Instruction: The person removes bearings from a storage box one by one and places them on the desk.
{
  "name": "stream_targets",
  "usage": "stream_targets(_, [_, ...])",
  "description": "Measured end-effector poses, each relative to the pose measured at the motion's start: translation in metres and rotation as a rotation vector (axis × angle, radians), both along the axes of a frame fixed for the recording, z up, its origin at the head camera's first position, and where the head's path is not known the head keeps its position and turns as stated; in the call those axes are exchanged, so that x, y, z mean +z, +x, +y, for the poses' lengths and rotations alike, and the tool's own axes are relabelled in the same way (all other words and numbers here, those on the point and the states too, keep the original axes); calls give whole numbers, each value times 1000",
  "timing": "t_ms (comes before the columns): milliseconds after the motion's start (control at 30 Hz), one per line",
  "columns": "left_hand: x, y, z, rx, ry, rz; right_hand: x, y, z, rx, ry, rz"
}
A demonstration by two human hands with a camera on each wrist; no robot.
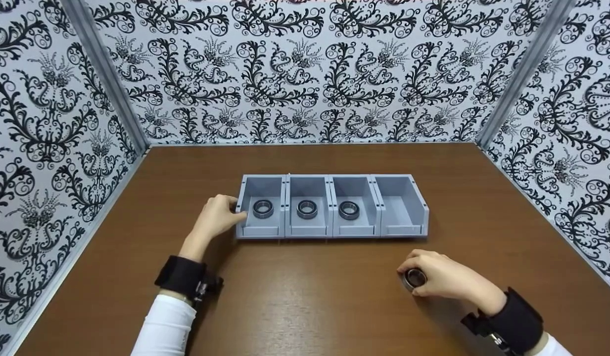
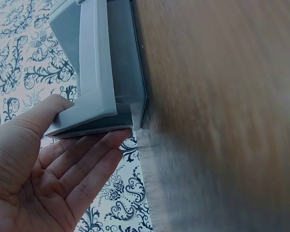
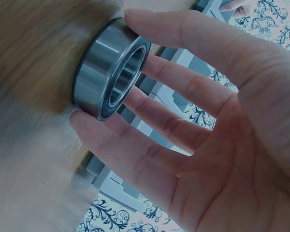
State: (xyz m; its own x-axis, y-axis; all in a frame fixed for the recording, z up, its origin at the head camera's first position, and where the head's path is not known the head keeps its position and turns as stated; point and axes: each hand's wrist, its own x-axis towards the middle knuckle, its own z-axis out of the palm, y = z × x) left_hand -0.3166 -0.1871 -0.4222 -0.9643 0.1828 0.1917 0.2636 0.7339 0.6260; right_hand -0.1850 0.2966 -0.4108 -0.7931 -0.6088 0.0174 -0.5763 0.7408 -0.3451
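Observation:
Between thumb and fingertips my right hand (image 1: 441,274) pinches a ball bearing (image 3: 108,70), a steel ring with a dark seal, in front of the rightmost bin. My left hand (image 1: 216,216) grips the left side wall of the leftmost grey bin (image 1: 262,231), thumb inside and fingers outside. Three more bearings lie flat, one per bin: the left bearing (image 1: 256,209), the middle bearing (image 1: 301,209) and the right bearing (image 1: 342,210). The rightmost bin (image 1: 403,230) has no bearing in it.
The joined row of grey bins stands on a brown wooden table (image 1: 285,296). Patterned wall panels (image 1: 305,74) enclose the back and both sides, with grey metal posts (image 1: 109,74) at the corners. Black straps with cameras sit on both wrists.

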Motion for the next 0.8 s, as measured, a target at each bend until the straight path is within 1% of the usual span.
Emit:
stream_targets(267, [0, 0, 0, 1, 1, 4, 4, 0, 0, 16, -3, 11])
stream_targets(533, [0, -1, 0, -2, -3, 12, 10, -1, 1, 35, -27, 83])
stream_targets(633, [0, -2, 0, -3, -6, 20, 13, -1, 1, 31, -25, 95])
stream_targets(800, [-1, -2, 0, -3, -11, 27, 19, -2, 1, 2, -24, 96])
